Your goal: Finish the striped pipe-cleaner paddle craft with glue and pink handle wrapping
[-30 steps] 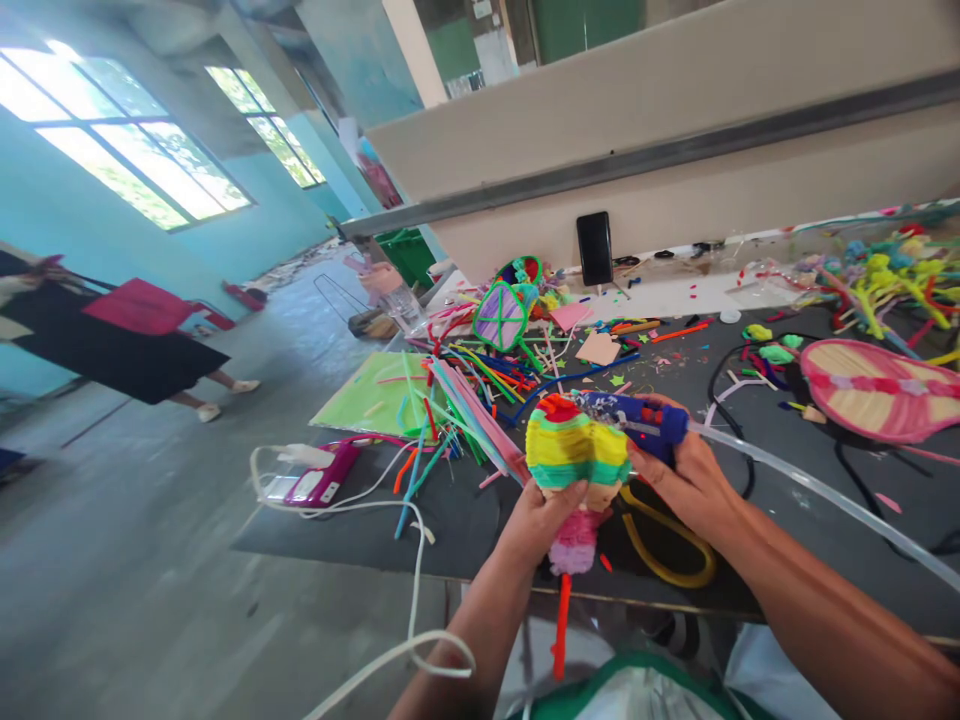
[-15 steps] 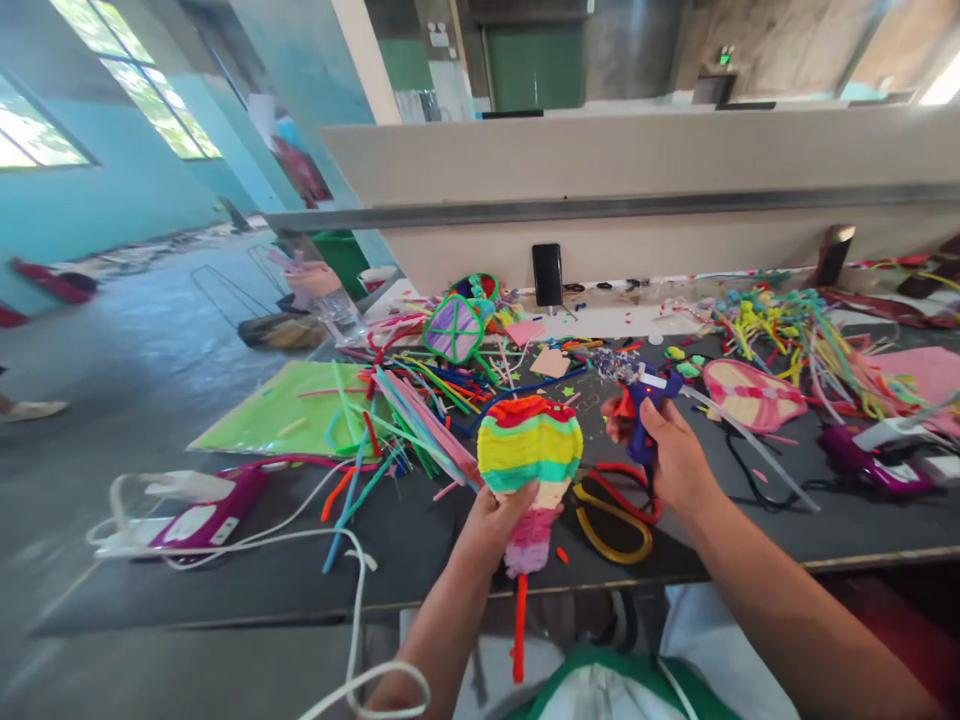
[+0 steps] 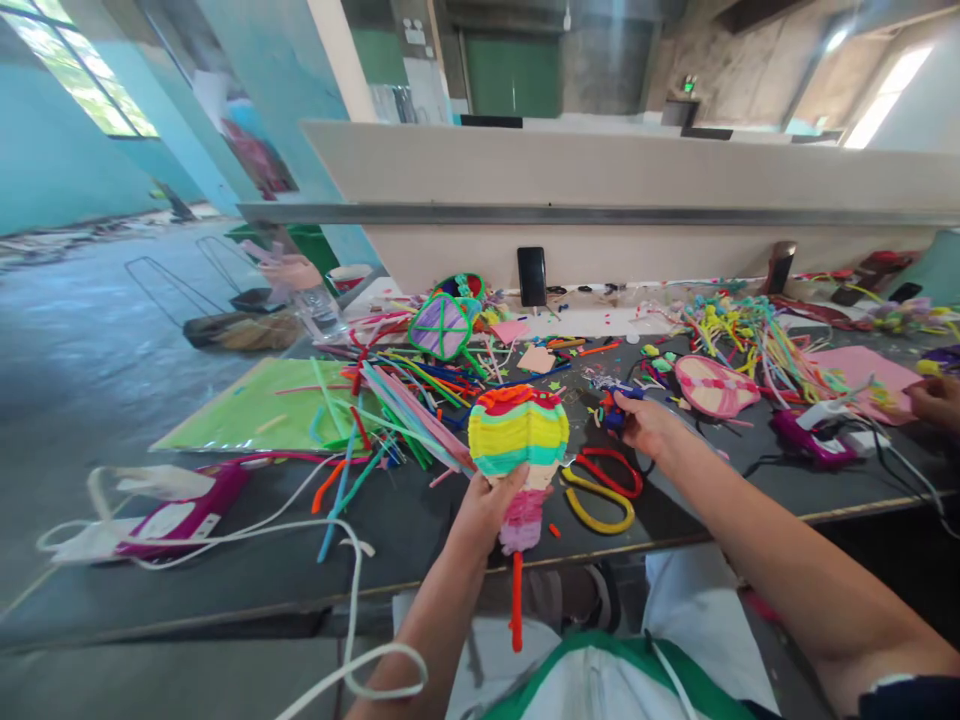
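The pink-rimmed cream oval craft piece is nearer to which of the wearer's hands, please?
Right: the right hand is just left of that oval piece; the left hand is farther left and nearer the camera.

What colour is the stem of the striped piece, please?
The stem is orange-red; it shows best in the head view.

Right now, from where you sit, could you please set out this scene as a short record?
Left grip: holds striped craft, orange stem pointing down
Right grip: holds glue gun
Surface: dark table
Left side: green sheet, purple power strip
Right side: pink craft
Back: phone upright by the panel
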{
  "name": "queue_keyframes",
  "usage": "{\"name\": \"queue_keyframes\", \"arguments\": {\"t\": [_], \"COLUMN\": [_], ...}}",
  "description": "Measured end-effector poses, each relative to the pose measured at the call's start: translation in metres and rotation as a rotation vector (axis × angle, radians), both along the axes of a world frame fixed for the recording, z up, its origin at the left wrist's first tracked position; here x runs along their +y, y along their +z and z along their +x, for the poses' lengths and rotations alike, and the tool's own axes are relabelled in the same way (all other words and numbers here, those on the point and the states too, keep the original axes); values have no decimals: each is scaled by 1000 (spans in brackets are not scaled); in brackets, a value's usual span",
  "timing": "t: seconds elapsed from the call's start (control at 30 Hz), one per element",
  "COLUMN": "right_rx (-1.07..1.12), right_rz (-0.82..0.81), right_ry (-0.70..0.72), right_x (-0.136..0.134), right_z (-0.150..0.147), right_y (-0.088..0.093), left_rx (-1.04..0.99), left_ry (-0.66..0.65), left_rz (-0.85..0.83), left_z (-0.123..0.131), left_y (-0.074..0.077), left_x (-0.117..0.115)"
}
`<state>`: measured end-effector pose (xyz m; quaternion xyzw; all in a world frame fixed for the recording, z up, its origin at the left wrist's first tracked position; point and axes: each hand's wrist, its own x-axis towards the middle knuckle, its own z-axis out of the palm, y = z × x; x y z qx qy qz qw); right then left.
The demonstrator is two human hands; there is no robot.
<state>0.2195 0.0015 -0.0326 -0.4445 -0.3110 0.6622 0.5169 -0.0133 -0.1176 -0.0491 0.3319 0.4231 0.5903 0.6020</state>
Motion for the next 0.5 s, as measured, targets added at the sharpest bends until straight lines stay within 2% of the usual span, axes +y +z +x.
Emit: {"name": "queue_keyframes", "arguments": {"t": [0.23,0.33,0.37,0.43,0.5], "right_rx": [71,9,-41,-192,-276], "right_rz": [-141,-273,-276,-191,-24], "right_ry": [164,216,195,7,3], "right_x": [1,-17,-28,-54,-83], "right_z": [7,21,24,22,9], "right_y": [14,19,21,24,28], "left_rx": [-36,42,103,283,519], "left_ry": [-55,-60,-52,-2,53], "left_rz": [21,73,108,182,238], "left_z": [0,0,1,6,15], "left_y": [5,13,17,28,38], "left_x": [0,2,3,5,7]}}
